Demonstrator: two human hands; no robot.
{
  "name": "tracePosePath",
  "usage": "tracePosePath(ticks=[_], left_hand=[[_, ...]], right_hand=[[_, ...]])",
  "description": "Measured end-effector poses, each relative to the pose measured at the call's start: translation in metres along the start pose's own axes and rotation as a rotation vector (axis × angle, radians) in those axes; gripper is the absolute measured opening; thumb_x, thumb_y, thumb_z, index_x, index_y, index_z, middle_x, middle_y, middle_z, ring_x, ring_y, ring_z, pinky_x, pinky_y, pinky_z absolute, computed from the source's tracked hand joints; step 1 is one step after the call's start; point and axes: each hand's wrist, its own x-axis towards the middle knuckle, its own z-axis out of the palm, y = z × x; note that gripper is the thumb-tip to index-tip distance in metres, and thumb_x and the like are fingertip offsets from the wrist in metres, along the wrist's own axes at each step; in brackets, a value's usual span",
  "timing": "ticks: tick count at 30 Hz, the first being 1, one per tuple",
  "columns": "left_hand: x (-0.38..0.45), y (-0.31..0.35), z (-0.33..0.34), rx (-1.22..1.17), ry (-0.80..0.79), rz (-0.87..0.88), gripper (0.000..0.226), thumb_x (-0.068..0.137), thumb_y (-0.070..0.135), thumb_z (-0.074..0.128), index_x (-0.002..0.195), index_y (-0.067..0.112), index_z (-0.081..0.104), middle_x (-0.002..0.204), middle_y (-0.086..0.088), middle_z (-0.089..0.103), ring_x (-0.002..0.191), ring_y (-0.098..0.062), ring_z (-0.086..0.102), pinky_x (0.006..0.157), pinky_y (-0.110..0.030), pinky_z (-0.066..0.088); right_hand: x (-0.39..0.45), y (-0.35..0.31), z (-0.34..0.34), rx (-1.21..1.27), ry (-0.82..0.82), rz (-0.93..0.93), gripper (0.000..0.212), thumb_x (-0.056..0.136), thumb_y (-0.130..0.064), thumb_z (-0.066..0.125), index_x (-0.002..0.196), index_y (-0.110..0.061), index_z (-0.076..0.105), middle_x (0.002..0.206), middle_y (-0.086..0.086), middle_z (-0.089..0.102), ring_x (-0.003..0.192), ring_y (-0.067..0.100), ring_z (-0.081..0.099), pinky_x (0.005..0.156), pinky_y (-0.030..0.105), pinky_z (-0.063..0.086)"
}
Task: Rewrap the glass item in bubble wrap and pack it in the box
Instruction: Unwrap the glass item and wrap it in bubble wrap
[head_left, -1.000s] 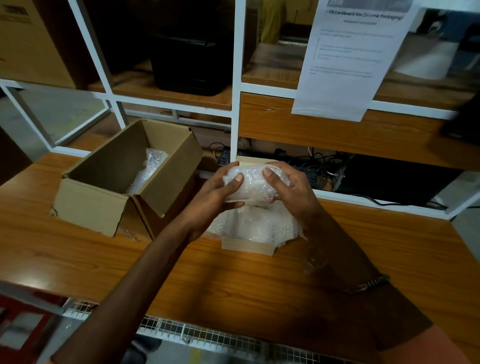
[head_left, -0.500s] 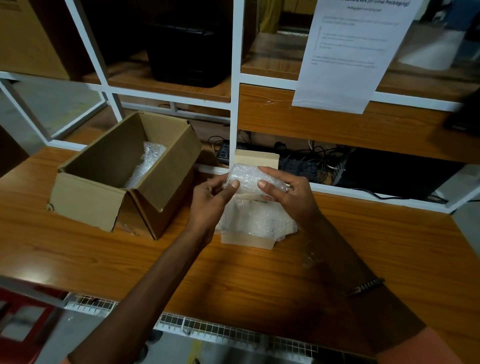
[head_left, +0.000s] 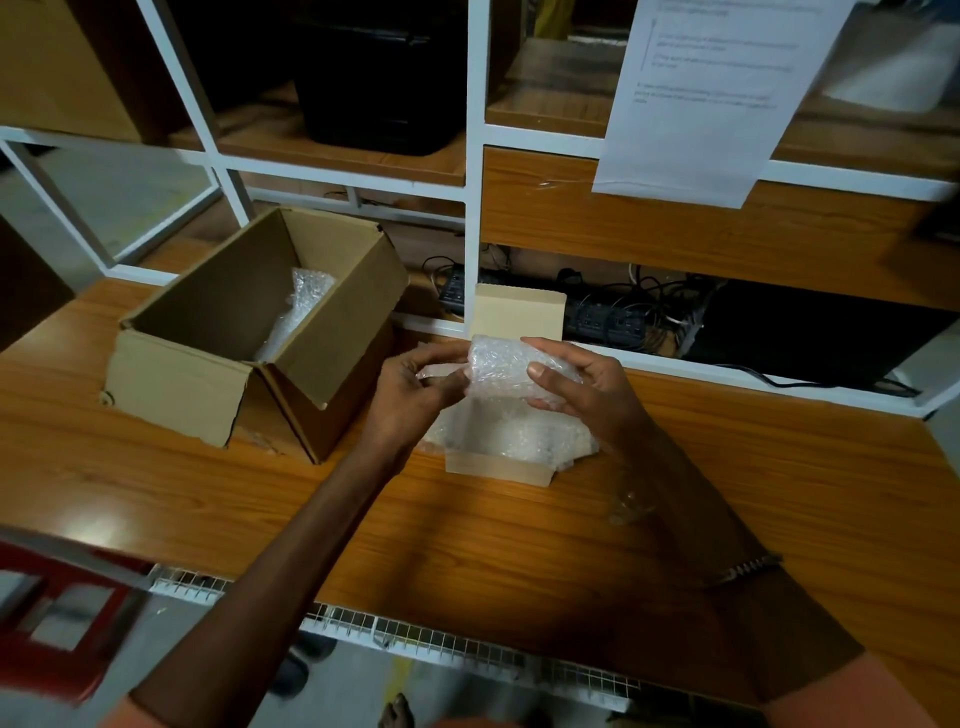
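A bundle of clear bubble wrap (head_left: 506, 371) is held above the table between both hands; the glass item inside cannot be made out. My right hand (head_left: 582, 387) cups its right side with the thumb across the front. Fingertips of my left hand (head_left: 415, 387) pinch the loose left end of the wrap. Below the bundle lies a small pale cardboard box (head_left: 498, 467) with its lid standing up behind, lined with more bubble wrap (head_left: 514, 434). To the left stands a bigger brown carton (head_left: 182, 374), open, with bubble wrap (head_left: 301, 301) inside.
The wooden table (head_left: 467, 545) runs under a white-framed shelf unit (head_left: 472, 156). A paper notice (head_left: 696, 93) hangs from the shelf. Power strips and cables (head_left: 613, 317) lie behind the small box. A clear glass (head_left: 631, 501) stands by my right forearm.
The bundle has turned in my hands. My left hand slid from gripping its side to pinching the loose end, and my right thumb has shifted across the front.
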Motion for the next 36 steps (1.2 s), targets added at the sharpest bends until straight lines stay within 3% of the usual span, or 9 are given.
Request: tracePosePath(ticks=[3,6,14,19,24,27,30,32,36], left_hand=[[-0.001,-0.002,0.001,-0.001,0.018,-0.035,0.046,0.091,-0.001,0.077,0.132,0.016,0.067,0.123,-0.003,0.071,0.105,-0.018,0.075,0.088,-0.039,0.066],[-0.004,-0.009,0.008,0.04,0.03,-0.035,0.036,0.09,-0.001,0.077,0.124,0.01,0.075,0.128,-0.005,0.071,0.109,-0.02,0.074,0.088,-0.036,0.065],[-0.017,-0.042,0.051,0.185,0.157,0.0,0.023,0.102,0.009,0.07,0.122,0.017,0.08,0.114,0.006,0.081,0.103,-0.01,0.077,0.087,-0.045,0.066],[-0.033,-0.074,0.071,0.064,0.252,-0.15,0.022,0.106,0.009,0.06,0.115,0.017,0.079,0.108,0.002,0.081,0.103,-0.02,0.077,0.089,-0.056,0.064],[-0.037,-0.072,0.079,-0.022,0.11,-0.291,0.037,0.109,0.027,0.041,0.128,0.023,0.072,0.123,0.004,0.077,0.118,-0.017,0.071,0.102,-0.045,0.059],[-0.024,-0.063,0.072,0.006,0.013,-0.29,0.041,0.097,0.032,0.05,0.132,0.026,0.071,0.13,0.005,0.074,0.124,-0.018,0.068,0.106,-0.043,0.053],[-0.002,-0.053,0.058,0.025,-0.086,-0.248,0.037,0.1,0.013,0.053,0.13,0.022,0.072,0.126,0.004,0.075,0.12,-0.014,0.07,0.103,-0.036,0.054],[0.01,-0.049,0.051,0.05,-0.124,-0.213,0.034,0.104,0.004,0.056,0.132,0.018,0.067,0.122,0.0,0.074,0.113,-0.008,0.07,0.093,-0.023,0.054],[0.038,-0.059,0.039,0.104,-0.065,-0.152,0.043,0.099,0.016,0.075,0.137,0.023,0.058,0.122,-0.002,0.068,0.114,-0.009,0.067,0.094,-0.028,0.058]], right_hand=[[-0.001,0.007,-0.006,0.069,-0.062,0.066,0.038,0.099,-0.015,0.072,0.137,-0.021,0.07,0.14,0.006,0.068,0.122,0.028,0.071,0.097,0.045,0.062],[-0.003,0.017,-0.01,0.115,-0.084,0.09,0.038,0.092,-0.025,0.077,0.13,-0.029,0.075,0.141,0.006,0.068,0.124,0.028,0.07,0.098,0.049,0.061],[-0.012,0.046,-0.023,0.006,0.007,0.095,0.046,0.089,-0.016,0.084,0.134,-0.018,0.073,0.141,-0.003,0.067,0.124,0.022,0.07,0.09,0.046,0.065],[-0.021,0.062,-0.033,-0.203,-0.014,0.21,0.041,0.075,-0.03,0.096,0.114,-0.03,0.08,0.114,-0.01,0.078,0.107,0.012,0.074,0.086,0.037,0.066],[-0.013,0.068,-0.036,-0.422,-0.142,0.351,0.055,0.06,-0.046,0.102,0.099,-0.029,0.067,0.098,-0.002,0.076,0.09,0.012,0.073,0.064,0.027,0.054],[-0.002,0.071,-0.032,-0.441,-0.163,0.365,0.07,0.055,-0.051,0.101,0.109,-0.038,0.058,0.101,0.005,0.076,0.091,0.02,0.076,0.07,0.038,0.062],[0.011,0.063,-0.026,-0.411,-0.211,0.352,0.089,0.062,-0.041,0.102,0.134,-0.049,0.05,0.101,0.009,0.078,0.091,0.027,0.078,0.08,0.048,0.066],[0.021,0.059,-0.021,-0.389,-0.233,0.344,0.087,0.068,-0.034,0.1,0.14,-0.048,0.052,0.098,0.005,0.079,0.089,0.023,0.079,0.078,0.046,0.066],[0.047,0.06,-0.013,-0.39,-0.118,0.4,0.076,0.066,-0.038,0.098,0.131,-0.04,0.058,0.1,0.003,0.078,0.093,0.027,0.077,0.077,0.045,0.065]])
